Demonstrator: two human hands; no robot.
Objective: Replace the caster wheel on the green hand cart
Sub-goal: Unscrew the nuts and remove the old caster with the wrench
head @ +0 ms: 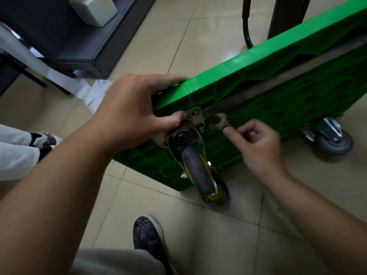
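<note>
My left hand (135, 108) grips the green hand cart (278, 76) at its corner by the caster wheel (196, 169), my right hand (256, 143) pinches a wrench (219, 123) at the mounting plate (196, 118).

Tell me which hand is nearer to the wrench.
Right. The right hand pinches the wrench by its handle; the left hand grips the corner of the green cart, across the caster mounting plate from the wrench.
</note>
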